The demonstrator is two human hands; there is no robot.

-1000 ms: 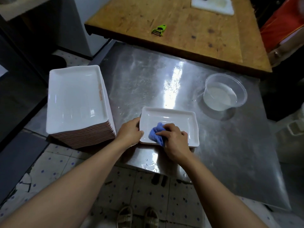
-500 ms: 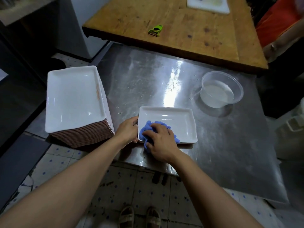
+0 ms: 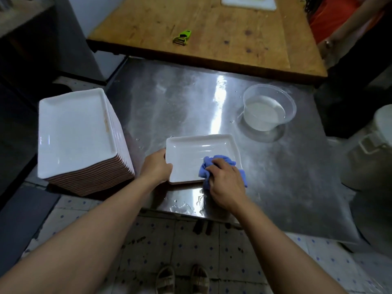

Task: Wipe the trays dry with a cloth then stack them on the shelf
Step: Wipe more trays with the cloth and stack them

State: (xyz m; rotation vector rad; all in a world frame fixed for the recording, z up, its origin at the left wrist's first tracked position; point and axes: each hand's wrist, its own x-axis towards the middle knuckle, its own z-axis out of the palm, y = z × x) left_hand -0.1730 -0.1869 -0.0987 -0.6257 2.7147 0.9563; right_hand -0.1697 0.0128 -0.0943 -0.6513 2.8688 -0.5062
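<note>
A white rectangular tray (image 3: 191,153) lies near the front edge of the steel table (image 3: 275,187). My left hand (image 3: 156,166) grips the tray's left rim. My right hand (image 3: 224,181) grips a blue cloth (image 3: 212,164) and presses it on the tray's near right corner. A tall stack of white trays (image 3: 76,134) stands at the table's left edge, leaning a little.
A clear plastic tub of water (image 3: 268,109) sits at the table's back right. Behind it is a wooden table (image 3: 212,28) with a green peeler (image 3: 182,37) and a white board (image 3: 248,1). A person in orange (image 3: 339,18) stands at right. White bucket (image 3: 371,149) on the right.
My right hand has swept the cloth from the tray's near left corner across to its near right corner. My left hand stays on the left rim.
</note>
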